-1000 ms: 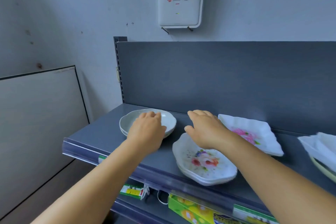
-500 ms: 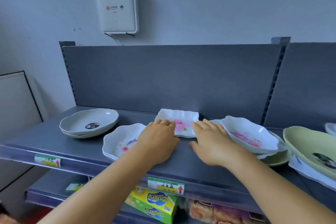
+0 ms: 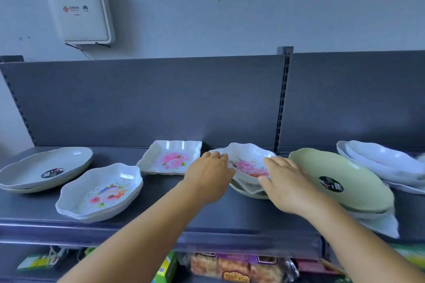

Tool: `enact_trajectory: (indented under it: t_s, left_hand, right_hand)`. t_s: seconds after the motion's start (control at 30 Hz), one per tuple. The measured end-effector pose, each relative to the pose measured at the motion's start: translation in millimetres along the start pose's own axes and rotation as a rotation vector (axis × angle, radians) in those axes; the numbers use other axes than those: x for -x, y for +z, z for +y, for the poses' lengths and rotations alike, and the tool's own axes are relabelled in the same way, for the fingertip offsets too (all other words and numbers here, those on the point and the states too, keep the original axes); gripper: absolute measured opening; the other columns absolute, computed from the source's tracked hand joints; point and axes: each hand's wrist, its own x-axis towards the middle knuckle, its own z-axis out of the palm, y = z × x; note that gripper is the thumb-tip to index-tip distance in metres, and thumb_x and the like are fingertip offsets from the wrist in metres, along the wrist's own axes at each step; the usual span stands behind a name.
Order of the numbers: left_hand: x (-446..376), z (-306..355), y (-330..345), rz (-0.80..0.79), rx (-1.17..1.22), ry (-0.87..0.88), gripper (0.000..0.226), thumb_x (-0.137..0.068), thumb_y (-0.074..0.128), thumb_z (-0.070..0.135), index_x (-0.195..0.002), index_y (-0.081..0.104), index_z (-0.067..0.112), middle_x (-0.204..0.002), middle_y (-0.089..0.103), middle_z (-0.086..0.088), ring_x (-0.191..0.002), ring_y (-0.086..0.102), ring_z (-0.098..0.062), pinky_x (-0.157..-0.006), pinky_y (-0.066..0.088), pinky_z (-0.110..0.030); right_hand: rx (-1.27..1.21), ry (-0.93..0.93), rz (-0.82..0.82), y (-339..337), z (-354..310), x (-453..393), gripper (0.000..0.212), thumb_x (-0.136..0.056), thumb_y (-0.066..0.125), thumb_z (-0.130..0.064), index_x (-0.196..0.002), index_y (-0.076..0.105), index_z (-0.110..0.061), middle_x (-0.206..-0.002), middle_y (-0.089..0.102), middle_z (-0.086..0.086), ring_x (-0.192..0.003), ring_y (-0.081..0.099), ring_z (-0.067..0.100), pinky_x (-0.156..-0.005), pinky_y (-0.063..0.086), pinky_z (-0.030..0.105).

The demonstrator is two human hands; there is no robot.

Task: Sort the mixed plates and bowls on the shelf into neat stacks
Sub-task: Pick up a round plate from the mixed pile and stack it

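Grey shelf (image 3: 161,216): left hand (image 3: 208,178) and right hand (image 3: 288,187), fingers loosely extended, touch the flowered bowl (image 3: 249,162); lifting carelessly could topple its uneven pile.

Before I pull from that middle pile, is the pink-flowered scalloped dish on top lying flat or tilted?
Tilted. The pink-flowered scalloped dish sits askew on the dishes under it, its near edge lower, between both hands.

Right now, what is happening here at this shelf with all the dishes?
A person is sorting dishes on a grey shelf. Both hands reach for a scalloped flowered dish atop a mixed pile: the left hand at its left rim, the right hand at its right. A grey oval stack, another flowered stack and a rectangular dish already sit to the left.
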Motion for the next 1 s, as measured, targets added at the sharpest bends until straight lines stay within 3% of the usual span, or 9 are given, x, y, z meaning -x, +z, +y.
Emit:
enact_trajectory:
  t_s: [0.23, 0.33, 0.43, 0.53, 0.6, 0.67, 0.73, 0.87, 1.0]
  left_hand:
    - [-26.3, 9.1, 2.4, -0.007, -0.015, -0.026, 0.032, -0.104, 0.033, 0.028, -0.118, 0.054, 0.01, -0.118, 0.055, -0.011, -0.119, 0.044, -0.029, -0.085, 0.042, -0.035]
    - [-35.9, 8.3, 8.4, 0.007, 0.145, -0.127, 0.037, -0.1, 0.038, 0.038, -0.092, 0.056, 0.006, -0.108, 0.058, -0.01, -0.113, 0.047, -0.026, -0.074, 0.038, -0.033]
    - [-43.6, 6.9, 11.7, 0.027, 0.263, -0.199, 0.033, -0.093, 0.048, 0.031, -0.068, 0.039, 0.011, -0.08, 0.052, -0.005, -0.087, 0.052, -0.027, -0.063, 0.037, -0.029]
    - [-46.1, 3.9, 10.6, 0.046, 0.382, -0.24, 0.009, -0.09, 0.053, 0.021, -0.09, 0.044, 0.018, -0.083, 0.053, -0.002, -0.077, 0.05, -0.025, -0.063, 0.041, -0.028]
    - [-45.4, 0.6, 13.0, 0.06, 0.446, -0.272, 0.014, -0.089, 0.054, 0.014, -0.102, 0.052, 0.017, -0.084, 0.05, 0.0, -0.077, 0.049, -0.024, -0.064, 0.041, -0.028]
    - [-44.1, -4.2, 17.0, 0.074, 0.506, -0.31, 0.01, -0.086, 0.053, 0.008, -0.083, 0.047, 0.016, -0.073, 0.045, 0.003, -0.075, 0.048, -0.024, -0.06, 0.041, -0.028]
    - [-41.3, -8.6, 21.0, 0.075, 0.564, -0.346, 0.03, -0.084, 0.053, 0.005, -0.066, 0.032, 0.017, -0.065, 0.041, 0.003, -0.068, 0.045, -0.023, -0.05, 0.036, -0.025]
    - [-33.5, -17.7, 22.4, 0.086, 0.594, -0.371, 0.037, -0.082, 0.053, 0.003, -0.059, 0.026, 0.012, -0.056, 0.03, 0.0, -0.049, 0.025, -0.016, -0.043, 0.021, -0.024]
    - [-29.3, -35.2, 23.4, 0.082, 0.574, -0.398, 0.039, -0.08, 0.053, 0.001, -0.057, 0.023, 0.012, -0.054, 0.025, -0.001, -0.048, 0.02, -0.017, -0.042, 0.018, -0.023]
  right_hand:
    - [0.011, 0.073, 0.021, 9.5, 14.4, 1.9, 0.035, -0.101, 0.028, -0.035, -0.123, 0.048, -0.016, -0.139, 0.042, 0.003, -0.123, 0.037, 0.025, -0.1, 0.033, 0.032]
    - [0.025, 0.061, 0.069, 16.5, 10.7, 5.0, 0.04, -0.101, 0.031, -0.036, -0.131, 0.048, -0.016, -0.139, 0.04, 0.002, -0.124, 0.036, 0.024, -0.104, 0.03, 0.03]
    - [-0.017, 0.086, 0.112, 22.5, 1.0, 10.4, 0.041, -0.1, 0.034, -0.038, -0.131, 0.05, -0.018, -0.132, 0.045, 0.003, -0.122, 0.038, 0.024, -0.103, 0.031, 0.03]
    - [-0.185, 0.192, 0.148, 29.0, -7.0, 13.2, 0.038, -0.098, 0.04, -0.039, -0.125, 0.052, -0.016, -0.124, 0.054, 0.005, -0.116, 0.048, 0.026, -0.091, 0.039, 0.033]
    - [-0.337, 0.27, 0.167, 34.6, -10.4, 15.0, 0.036, -0.096, 0.044, -0.039, -0.123, 0.048, -0.015, -0.116, 0.061, 0.003, -0.108, 0.055, 0.026, -0.083, 0.044, 0.034]
    - [-0.49, 0.352, 0.186, 40.8, -13.4, 16.5, 0.038, -0.095, 0.05, -0.038, -0.123, 0.044, -0.014, -0.109, 0.065, 0.001, -0.103, 0.059, 0.025, -0.079, 0.046, 0.033]
    - [-0.594, 0.407, 0.219, 46.1, -15.9, 16.6, 0.041, -0.093, 0.054, -0.035, -0.125, 0.044, -0.011, -0.104, 0.067, -0.003, -0.101, 0.059, 0.022, -0.077, 0.043, 0.029]
    - [-0.641, 0.472, 0.286, 51.2, -16.4, 16.2, 0.039, -0.093, 0.056, -0.03, -0.121, 0.055, -0.003, -0.083, 0.05, -0.015, -0.085, 0.051, 0.013, -0.07, 0.035, 0.022]
    - [-0.64, 0.465, 0.32, 51.7, -16.5, 16.4, 0.038, -0.095, 0.053, -0.023, -0.126, 0.051, -0.002, -0.096, 0.053, -0.008, -0.086, 0.05, 0.013, -0.07, 0.033, 0.022]
